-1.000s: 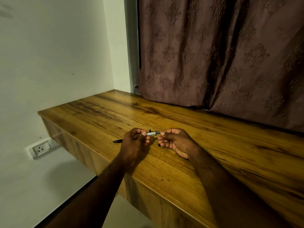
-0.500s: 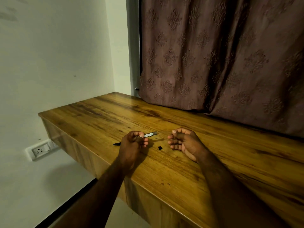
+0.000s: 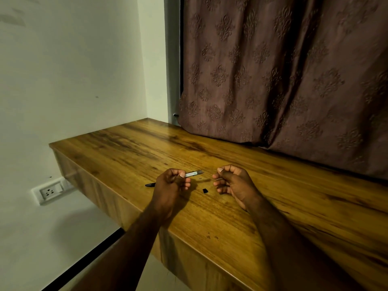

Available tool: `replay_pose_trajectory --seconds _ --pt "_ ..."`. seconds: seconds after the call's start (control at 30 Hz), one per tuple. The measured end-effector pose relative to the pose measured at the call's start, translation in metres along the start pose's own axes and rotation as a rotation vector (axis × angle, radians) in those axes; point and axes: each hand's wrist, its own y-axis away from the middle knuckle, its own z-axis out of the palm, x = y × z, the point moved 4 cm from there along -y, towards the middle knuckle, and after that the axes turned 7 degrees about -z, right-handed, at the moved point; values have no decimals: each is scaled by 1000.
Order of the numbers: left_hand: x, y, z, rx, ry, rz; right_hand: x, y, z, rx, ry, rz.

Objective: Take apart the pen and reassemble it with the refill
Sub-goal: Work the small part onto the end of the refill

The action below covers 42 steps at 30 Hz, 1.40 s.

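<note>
Left hand (image 3: 171, 182) grips the pen (image 3: 193, 174) just above the desk (image 3: 294, 206). Right hand (image 3: 233, 182) is curled, pinching a thin bit (image 3: 218, 179). Small black piece (image 3: 205, 190) sits on the desk between them.

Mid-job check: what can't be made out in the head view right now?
Pen middle: head view, hidden inside the left hand; unclear whether the black end belongs to it.
Thin piece in the right hand: head view, too small, mostly covered.
Black bit on the table: head view, too small and dim to identify.
</note>
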Motion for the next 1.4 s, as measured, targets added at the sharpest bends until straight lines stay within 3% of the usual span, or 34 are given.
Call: replay_pose_trajectory --seconds 0.1,0.27,0.37,0.5,0.8,1.17,1.4 --pt "0 0 -1 20 24 3 1 -1 0 93 65 -49" --pt "-2 -5 -19 241 66 91 6 -5 10 176 531 -213" --pt "-3 -6 -23 301 121 99 6 -9 21 226 668 -230" --pt "-5 -10 -25 330 129 110 5 -15 29 307 776 -166" --pt "-8 -14 -25 333 148 107 7 -13 46 274 1134 -187" --pt "-8 -13 -25 336 94 121 12 -16 50 244 1276 -163" --pt "-8 -12 -23 336 84 96 12 -14 45 229 1191 -158"
